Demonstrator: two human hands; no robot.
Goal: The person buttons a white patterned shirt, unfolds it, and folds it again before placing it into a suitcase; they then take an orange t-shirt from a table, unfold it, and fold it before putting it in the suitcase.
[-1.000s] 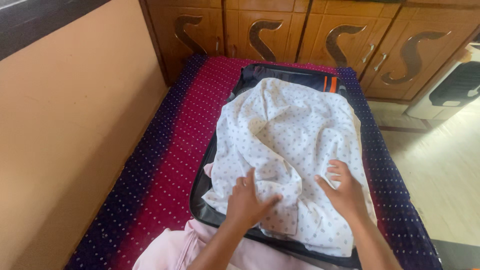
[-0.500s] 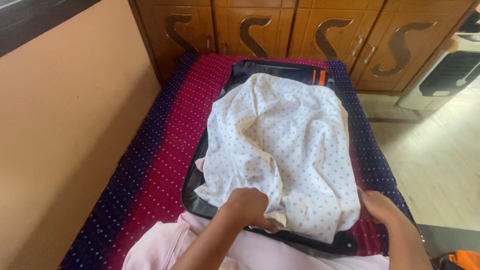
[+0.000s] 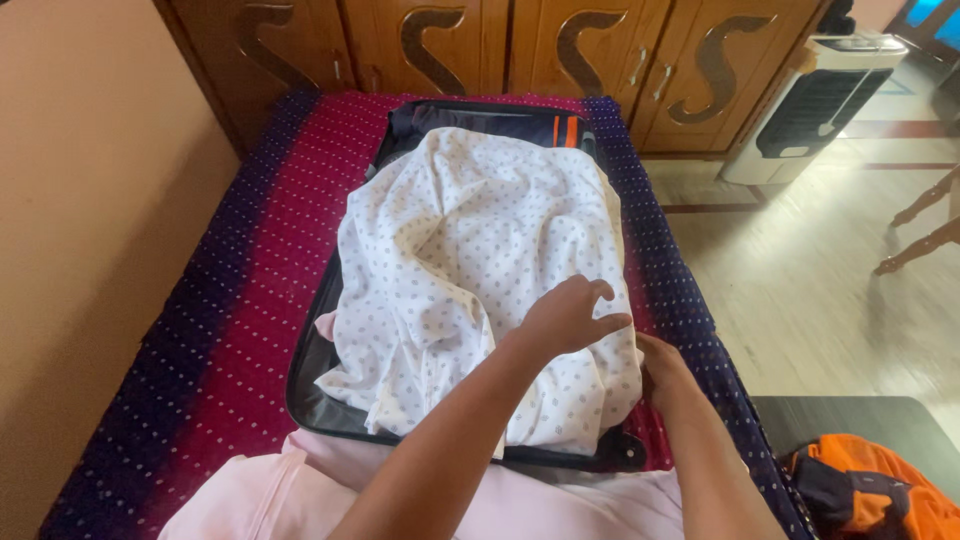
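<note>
The left hand (image 3: 568, 318) rests loosely open on the white dotted cotton cloth (image 3: 480, 270), while the right hand (image 3: 660, 365) pinches its right edge over the black suitcase (image 3: 330, 400), seemingly to tuck it in.

We look down on a bed (image 3: 250, 300) with a red and purple dotted cover. An open black suitcase (image 3: 305, 385) lies on it, heaped with a white dotted cloth (image 3: 470, 230). Our left hand (image 3: 568, 318) rests flat on the cloth, fingers spread. Our right hand (image 3: 662, 368) touches the cloth's right edge at the suitcase rim; its grip is hidden. Wooden cupboards (image 3: 500, 40) stand behind.
</note>
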